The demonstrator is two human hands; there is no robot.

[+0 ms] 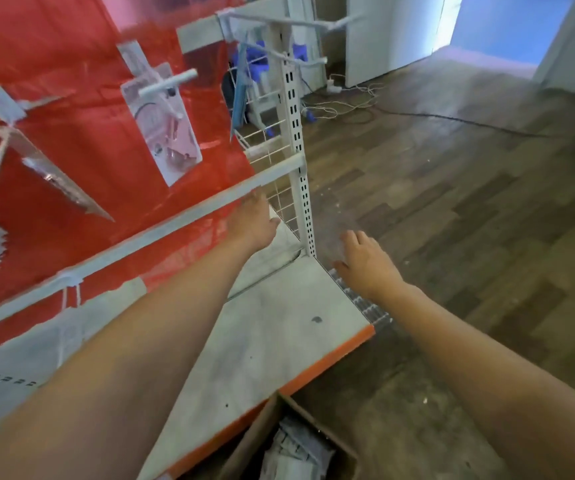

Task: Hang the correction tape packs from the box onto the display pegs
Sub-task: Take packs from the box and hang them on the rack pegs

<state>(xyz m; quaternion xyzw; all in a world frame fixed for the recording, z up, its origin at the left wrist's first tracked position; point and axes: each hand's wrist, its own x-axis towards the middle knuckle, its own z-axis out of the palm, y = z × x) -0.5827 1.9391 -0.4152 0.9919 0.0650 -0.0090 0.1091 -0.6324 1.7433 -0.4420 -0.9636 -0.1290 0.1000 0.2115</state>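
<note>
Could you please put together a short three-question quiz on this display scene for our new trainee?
1. True or false: the left hand holds a pack.
2. Where is the brown cardboard box? A) on the white shelf base with the orange edge; B) on the floor in front of it; C) hanging from a peg.
3. What colour is the backing sheet behind the white display pegs?

Key: 1 false, both it and the right hand are empty and open. 2 B. 3 Red.

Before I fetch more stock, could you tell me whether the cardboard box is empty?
Not empty: the open cardboard box shows whitish packs inside.
</note>
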